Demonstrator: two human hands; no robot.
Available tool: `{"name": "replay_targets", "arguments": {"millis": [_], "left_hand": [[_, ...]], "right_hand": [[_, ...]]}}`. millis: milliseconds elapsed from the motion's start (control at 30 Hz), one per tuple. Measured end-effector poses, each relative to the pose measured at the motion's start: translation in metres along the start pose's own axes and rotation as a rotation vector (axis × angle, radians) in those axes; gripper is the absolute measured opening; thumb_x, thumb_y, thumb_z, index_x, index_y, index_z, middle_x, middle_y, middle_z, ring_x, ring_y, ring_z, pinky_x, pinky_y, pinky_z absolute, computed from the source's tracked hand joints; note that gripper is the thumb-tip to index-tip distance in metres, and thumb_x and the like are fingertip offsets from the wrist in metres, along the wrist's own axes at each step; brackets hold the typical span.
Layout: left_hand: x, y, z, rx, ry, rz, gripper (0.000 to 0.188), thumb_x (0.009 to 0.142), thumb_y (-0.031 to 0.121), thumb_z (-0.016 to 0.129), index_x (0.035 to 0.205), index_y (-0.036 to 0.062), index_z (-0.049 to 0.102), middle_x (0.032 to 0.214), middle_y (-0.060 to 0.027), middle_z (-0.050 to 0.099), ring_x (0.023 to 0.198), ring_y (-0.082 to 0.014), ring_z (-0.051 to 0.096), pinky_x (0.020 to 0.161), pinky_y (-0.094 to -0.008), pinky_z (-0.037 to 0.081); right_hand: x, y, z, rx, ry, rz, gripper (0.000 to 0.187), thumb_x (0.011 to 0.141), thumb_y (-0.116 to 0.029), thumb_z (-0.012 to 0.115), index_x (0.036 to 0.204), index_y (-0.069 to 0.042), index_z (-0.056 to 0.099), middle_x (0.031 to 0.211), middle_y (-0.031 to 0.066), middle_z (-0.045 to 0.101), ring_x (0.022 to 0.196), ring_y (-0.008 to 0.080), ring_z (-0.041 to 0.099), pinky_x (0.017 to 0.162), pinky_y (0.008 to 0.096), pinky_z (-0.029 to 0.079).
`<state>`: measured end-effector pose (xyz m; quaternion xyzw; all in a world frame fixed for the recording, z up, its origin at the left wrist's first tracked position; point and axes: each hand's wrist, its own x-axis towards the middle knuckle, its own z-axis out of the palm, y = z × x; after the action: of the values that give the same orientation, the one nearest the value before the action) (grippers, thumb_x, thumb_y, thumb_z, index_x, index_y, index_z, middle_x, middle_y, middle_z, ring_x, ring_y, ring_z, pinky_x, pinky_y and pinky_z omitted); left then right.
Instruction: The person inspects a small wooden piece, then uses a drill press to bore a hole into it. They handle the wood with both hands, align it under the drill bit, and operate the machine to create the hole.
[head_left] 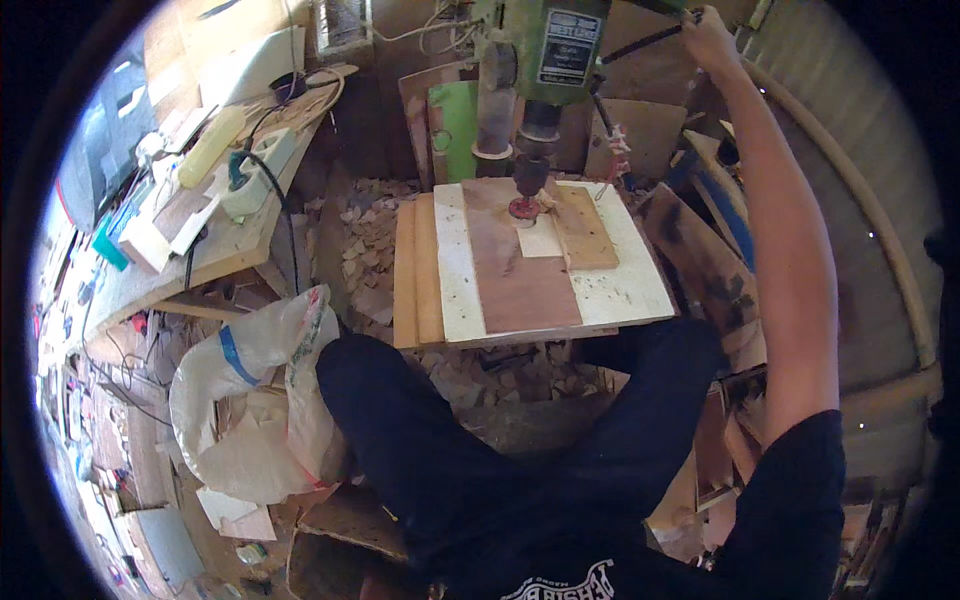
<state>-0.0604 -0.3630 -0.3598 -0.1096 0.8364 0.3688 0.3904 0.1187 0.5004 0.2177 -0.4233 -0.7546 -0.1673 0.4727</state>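
My right arm reaches up to the far right, where my right hand (710,42) is closed round the dark feed lever (645,45) of a green drill press (570,70). Below its chuck, a red-rimmed round cutter, seemingly a hole saw (523,208), is down at a brown plywood strip (522,295). I cannot tell whether it is cutting in. The strip lies on a white board (630,275) on the press table. A small tan wooden block (588,230) and a pale square patch (540,240) are beside the cutter. My left hand is out of view.
Wood offcuts (370,240) are heaped behind and under the table. An open white sack (255,465) of scraps stands at the left. Farther left, a cluttered workbench (225,255) has cords hanging off it. Boards (700,260) lean at the right. My knees flank the table.
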Motion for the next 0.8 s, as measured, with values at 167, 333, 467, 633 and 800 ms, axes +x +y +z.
{"name": "replay_targets", "arguments": {"millis": [167, 333, 467, 633, 800], "left_hand": [[0.013, 0.017, -0.01, 0.049, -0.022, 0.021, 0.051, 0.092, 0.021, 0.064, 0.138, 0.0046, 0.05, 0.106, -0.014, 0.069, 0.097, -0.0238, 0.068, 0.08, -0.0356, 0.055], [0.019, 0.022, -0.012, 0.078, -0.044, 0.018, 0.053, 0.091, 0.019, 0.065, 0.14, 0.0054, 0.049, 0.106, -0.0135, 0.069, 0.097, -0.0232, 0.068, 0.079, -0.0353, 0.055], [0.021, 0.025, -0.011, 0.096, -0.064, 0.025, 0.055, 0.091, 0.018, 0.065, 0.141, 0.0061, 0.048, 0.106, -0.0131, 0.069, 0.097, -0.0227, 0.068, 0.079, -0.0351, 0.055], [0.019, 0.031, -0.014, 0.118, -0.089, 0.03, 0.057, 0.09, 0.017, 0.066, 0.143, 0.0068, 0.046, 0.105, -0.0125, 0.069, 0.097, -0.022, 0.068, 0.078, -0.0349, 0.055], [0.025, 0.028, -0.023, 0.17, -0.141, 0.039, 0.06, 0.089, 0.016, 0.066, 0.144, 0.0076, 0.045, 0.105, -0.012, 0.068, 0.096, -0.0214, 0.068, 0.078, -0.0346, 0.055]], "right_hand": [[-0.014, -0.029, -0.02, 0.071, -0.047, 0.122, 0.035, 0.101, -0.031, 0.054, 0.118, 0.0, 0.051, 0.112, 0.0316, 0.063, 0.112, 0.0485, 0.06, 0.092, 0.0528, 0.048], [-0.018, -0.041, -0.028, 0.09, -0.079, 0.156, 0.035, 0.101, -0.03, 0.053, 0.117, 0.0, 0.052, 0.109, 0.0313, 0.065, 0.11, 0.0479, 0.061, 0.091, 0.0527, 0.048], [-0.019, -0.042, -0.029, 0.092, -0.089, 0.172, 0.034, 0.101, -0.03, 0.053, 0.116, 0.0, 0.052, 0.109, 0.0311, 0.065, 0.11, 0.0479, 0.061, 0.091, 0.0525, 0.048], [-0.015, -0.034, -0.023, 0.061, -0.053, 0.13, 0.035, 0.101, -0.031, 0.053, 0.116, 0.001, 0.052, 0.109, 0.0316, 0.065, 0.109, 0.0485, 0.061, 0.089, 0.0523, 0.048], [-0.013, -0.019, -0.016, 0.1, -0.01, -0.003, 0.033, 0.1, -0.03, 0.056, 0.112, 0.001, 0.052, 0.103, 0.0314, 0.064, 0.105, 0.0482, 0.062, 0.085, 0.0525, 0.048]]}}
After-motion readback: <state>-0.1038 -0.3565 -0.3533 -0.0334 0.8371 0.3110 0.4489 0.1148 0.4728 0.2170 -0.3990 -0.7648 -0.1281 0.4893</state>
